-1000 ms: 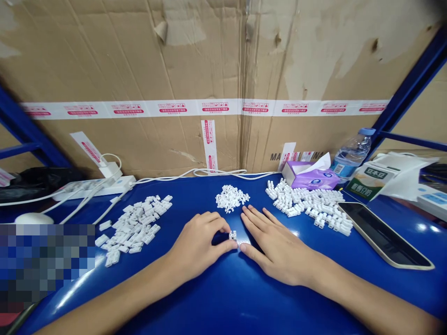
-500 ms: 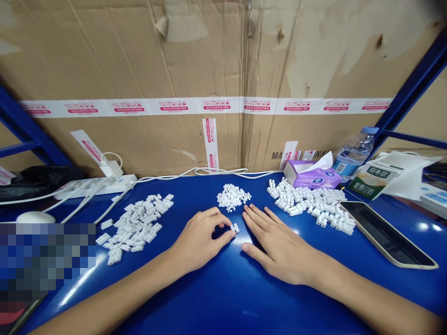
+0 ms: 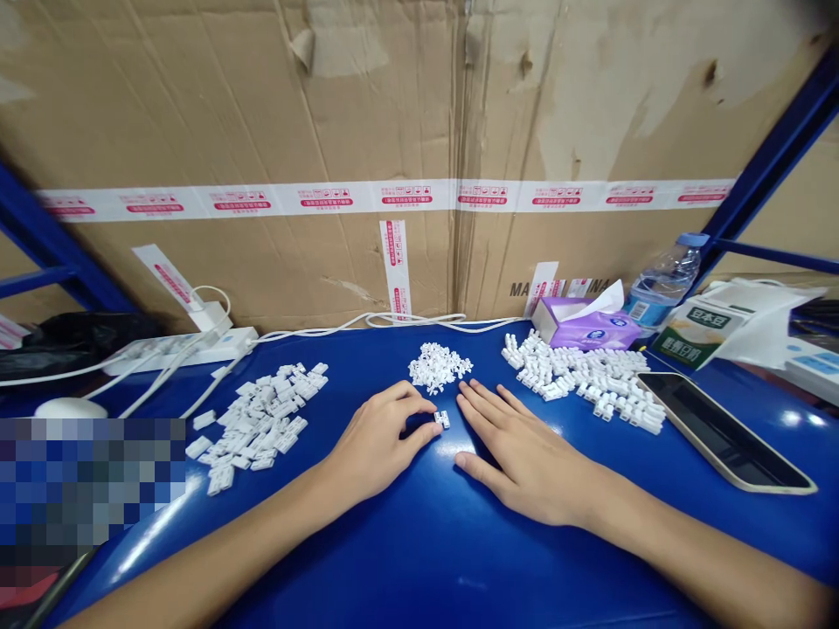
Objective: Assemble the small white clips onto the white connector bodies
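Observation:
My left hand (image 3: pixel 380 441) pinches a small white plastic piece (image 3: pixel 442 419) by its left side, between thumb and index finger, at the middle of the blue table. Its exact kind is too small to tell. Palm down, my right hand (image 3: pixel 517 445) lies on the table with fingers stretched out and nothing in them. Just beyond the fingertips is a small heap of tiny white parts (image 3: pixel 438 367). Flat white blocks (image 3: pixel 262 415) form a loose pile left of my left hand. Farther right, chunkier white pieces (image 3: pixel 583 376) lie in rows.
A phone (image 3: pixel 727 432) rests at the right, near a purple tissue pack (image 3: pixel 586 325), a water bottle (image 3: pixel 665 284) and a carton (image 3: pixel 704 328). White cables run from a power strip (image 3: pixel 190 348) along the back. A cardboard wall (image 3: pixel 294 114) stands behind the blue table (image 3: pixel 419 559).
The white piece in my left fingers has turned slightly and sits a little straighter. My right hand stays spread in nearly the same place.

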The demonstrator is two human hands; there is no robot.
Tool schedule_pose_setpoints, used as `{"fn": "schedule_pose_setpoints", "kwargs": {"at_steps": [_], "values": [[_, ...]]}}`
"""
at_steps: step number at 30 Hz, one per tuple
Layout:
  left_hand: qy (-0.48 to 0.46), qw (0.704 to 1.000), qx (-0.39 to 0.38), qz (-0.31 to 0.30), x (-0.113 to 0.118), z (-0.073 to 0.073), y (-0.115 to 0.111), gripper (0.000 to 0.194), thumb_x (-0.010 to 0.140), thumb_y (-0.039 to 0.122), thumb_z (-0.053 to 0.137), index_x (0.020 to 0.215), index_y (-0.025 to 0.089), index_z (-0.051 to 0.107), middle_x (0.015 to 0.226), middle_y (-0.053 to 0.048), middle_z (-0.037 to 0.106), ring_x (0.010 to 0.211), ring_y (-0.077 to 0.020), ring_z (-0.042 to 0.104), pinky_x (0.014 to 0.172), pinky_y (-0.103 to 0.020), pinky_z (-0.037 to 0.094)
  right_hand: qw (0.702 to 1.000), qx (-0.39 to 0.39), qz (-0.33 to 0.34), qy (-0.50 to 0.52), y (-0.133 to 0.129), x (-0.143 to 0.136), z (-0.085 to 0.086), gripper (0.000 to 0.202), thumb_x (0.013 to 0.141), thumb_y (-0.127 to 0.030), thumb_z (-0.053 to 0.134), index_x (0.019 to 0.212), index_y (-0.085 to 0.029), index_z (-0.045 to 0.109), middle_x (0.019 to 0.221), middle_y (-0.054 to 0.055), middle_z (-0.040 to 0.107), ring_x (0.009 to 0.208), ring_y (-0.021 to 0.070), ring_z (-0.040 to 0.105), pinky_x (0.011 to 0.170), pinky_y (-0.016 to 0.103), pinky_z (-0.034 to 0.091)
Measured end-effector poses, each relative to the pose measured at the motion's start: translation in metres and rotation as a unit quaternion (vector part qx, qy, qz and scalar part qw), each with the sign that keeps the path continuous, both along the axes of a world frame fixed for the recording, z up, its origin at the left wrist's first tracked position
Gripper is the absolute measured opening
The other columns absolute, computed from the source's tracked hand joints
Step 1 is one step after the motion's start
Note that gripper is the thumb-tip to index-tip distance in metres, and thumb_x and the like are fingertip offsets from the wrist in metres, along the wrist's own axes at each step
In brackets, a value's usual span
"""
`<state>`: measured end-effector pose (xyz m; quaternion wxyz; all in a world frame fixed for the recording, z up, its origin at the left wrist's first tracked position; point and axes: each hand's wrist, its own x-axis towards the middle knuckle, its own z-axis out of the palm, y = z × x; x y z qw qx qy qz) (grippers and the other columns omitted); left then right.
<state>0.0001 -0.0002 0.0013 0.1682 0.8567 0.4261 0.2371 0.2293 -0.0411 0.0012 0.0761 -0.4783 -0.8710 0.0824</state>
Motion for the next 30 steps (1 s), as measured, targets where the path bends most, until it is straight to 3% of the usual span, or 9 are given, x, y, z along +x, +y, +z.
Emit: {"fn": "schedule_pose_setpoints", "kwargs": {"at_steps": [4, 8, 11, 14, 18, 23, 26, 28, 30], "values": [[-0.003, 1.000, 0.008, -0.018, -0.004, 0.000, 0.001, 0.021, 0.099, 0.032, 0.059, 0.113, 0.022, 0.073, 0.109, -0.005, 0.068, 0.087, -0.0189, 0.066, 0.085, -0.035, 0.054, 1.000, -0.005, -0.001, 0.001, 0.000, 0.000, 0.002, 0.080, 0.103, -0.063, 0.032, 0.159, -0.006, 0.028, 0.165, 0.017, 0.023, 0.155, 0.0326, 0.018, 0.126, 0.058, 0.017], [0.076, 0.994, 0.082, 0.005, -0.013, 0.000, -0.002, 0.028, 0.101, 0.032, 0.054, 0.120, 0.020, 0.070, 0.123, -0.011, 0.065, 0.113, -0.0280, 0.061, 0.098, -0.046, 0.050, 1.000, 0.003, 0.000, 0.001, 0.000, 0.001, 0.002, 0.079, 0.103, -0.062, 0.034, 0.159, -0.007, 0.029, 0.165, 0.018, 0.023, 0.155, 0.0328, 0.019, 0.126, 0.057, 0.019], [0.152, 0.982, 0.107, 0.038, -0.018, -0.002, -0.005, 0.042, 0.102, 0.039, 0.050, 0.134, 0.016, 0.063, 0.144, -0.016, 0.057, 0.133, -0.0354, 0.051, 0.106, -0.056, 0.045, 1.000, 0.003, 0.003, -0.001, 0.000, 0.001, 0.001, 0.079, 0.103, -0.062, 0.034, 0.160, -0.008, 0.029, 0.165, 0.017, 0.023, 0.155, 0.0322, 0.019, 0.126, 0.057, 0.018], [0.203, 0.974, 0.083, 0.050, -0.019, -0.004, -0.008, 0.054, 0.105, 0.047, 0.041, 0.147, 0.016, 0.053, 0.159, -0.017, 0.044, 0.148, -0.0384, 0.036, 0.116, -0.065, 0.032, 1.000, -0.002, 0.004, -0.003, 0.002, 0.002, 0.000, 0.080, 0.102, -0.062, 0.034, 0.160, -0.008, 0.027, 0.166, 0.016, 0.022, 0.155, 0.0319, 0.017, 0.126, 0.056, 0.017], [0.239, 0.969, 0.034, 0.048, -0.017, -0.004, -0.008, 0.064, 0.105, 0.055, 0.033, 0.155, 0.016, 0.043, 0.164, -0.015, 0.033, 0.153, -0.0392, 0.027, 0.119, -0.069, 0.024, 1.000, -0.010, 0.002, 0.007, 0.003, 0.003, -0.001, 0.081, 0.102, -0.063, 0.034, 0.161, -0.008, 0.026, 0.166, 0.016, 0.021, 0.156, 0.0315, 0.016, 0.127, 0.055, 0.015], [0.234, 0.970, 0.050, 0.046, -0.016, -0.004, -0.008, 0.065, 0.104, 0.055, 0.035, 0.154, 0.015, 0.046, 0.163, -0.016, 0.035, 0.152, -0.0400, 0.028, 0.118, -0.069, 0.025, 1.000, -0.017, -0.002, 0.006, 0.002, 0.002, 0.000, 0.081, 0.102, -0.063, 0.034, 0.160, -0.008, 0.027, 0.166, 0.017, 0.021, 0.156, 0.0326, 0.017, 0.126, 0.057, 0.016], [0.238, 0.968, 0.061, 0.046, -0.016, -0.004, -0.008, 0.065, 0.104, 0.054, 0.035, 0.153, 0.013, 0.047, 0.162, -0.017, 0.035, 0.151, -0.0408, 0.030, 0.117, -0.070, 0.027, 1.000, 0.009, 0.002, 0.013, 0.005, 0.003, 0.005, 0.072, 0.103, -0.057, 0.038, 0.156, -0.008, 0.040, 0.163, 0.018, 0.033, 0.153, 0.0346, 0.027, 0.124, 0.057, 0.024], [0.244, 0.967, 0.064, 0.044, -0.016, -0.004, -0.008, 0.065, 0.104, 0.054, 0.034, 0.153, 0.013, 0.047, 0.162, -0.018, 0.034, 0.150, -0.0413, 0.031, 0.116, -0.070, 0.028, 0.999, 0.038, 0.013, 0.023, 0.013, 0.005, 0.012, 0.055, 0.105, -0.048, 0.039, 0.143, -0.012, 0.058, 0.154, 0.018, 0.050, 0.145, 0.0339, 0.043, 0.117, 0.053, 0.037], [0.251, 0.965, 0.065, 0.043, -0.015, -0.003, -0.008, 0.065, 0.104, 0.054, 0.034, 0.153, 0.013, 0.046, 0.162, -0.018, 0.034, 0.150, -0.0412, 0.031, 0.116, -0.070, 0.029, 0.998, 0.041, 0.029, 0.027, 0.027, 0.007, 0.022, 0.039, 0.105, -0.035, 0.043, 0.122, -0.016, 0.072, 0.128, 0.014, 0.071, 0.120, 0.0289, 0.066, 0.101, 0.044, 0.051]]}}
